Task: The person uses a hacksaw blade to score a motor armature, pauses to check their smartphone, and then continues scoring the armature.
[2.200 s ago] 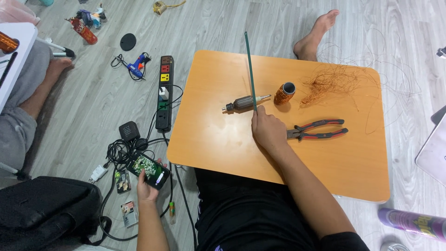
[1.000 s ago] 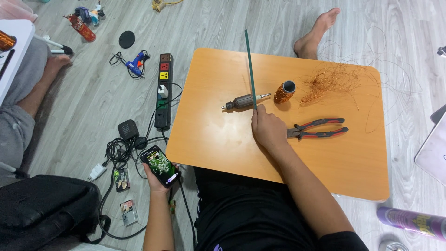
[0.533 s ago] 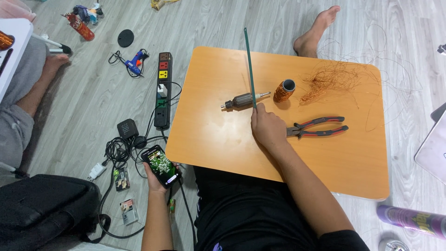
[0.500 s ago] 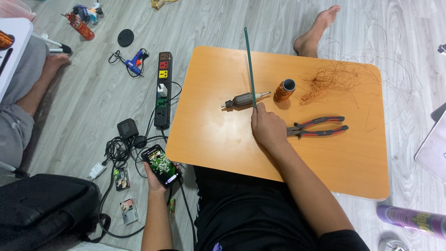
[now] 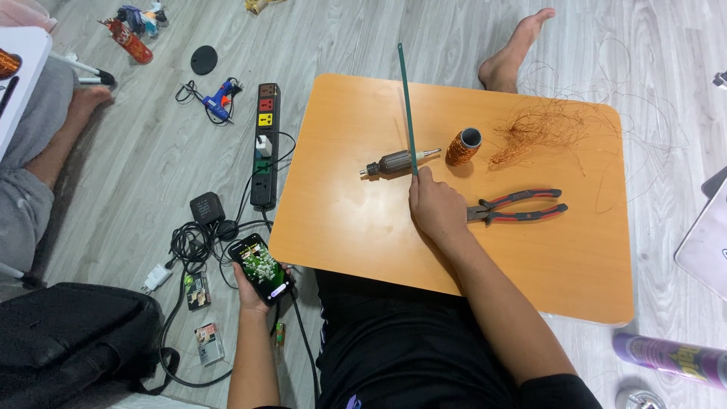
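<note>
A person sits on the floor at a low orange table (image 5: 363,227), the right hand (image 5: 438,208) closed around the lower end of a thin green strip (image 5: 407,106) that stands nearly upright at the centre of the frame. The left hand (image 5: 254,291), low and left of the table, grips a lit smartphone (image 5: 261,269) with its screen turned up.

Just left of the strip's foot lies a small motor armature (image 5: 397,161), and just right of it a spool of copper wire (image 5: 463,146). Red-handled pliers (image 5: 519,206) rest beside the right wrist, and a tangle of loose copper wire (image 5: 549,129) spreads over the table's upper right corner.

The strip looks the likeliest thing to slip: held only at its foot, with one hand on the phone, it could tip, flex or skid across the smooth top and knock the armature or roll the spool. The fine stray strands could also snag a sleeve or finger.

On the floor at left, a power strip (image 5: 264,144), a knot of black cables (image 5: 198,238) and a blue glue gun (image 5: 218,98) crowd the space by the phone hand. Another person's leg (image 5: 45,151) is at the far left, and a bare foot (image 5: 515,49) lies beyond the table's top edge.
</note>
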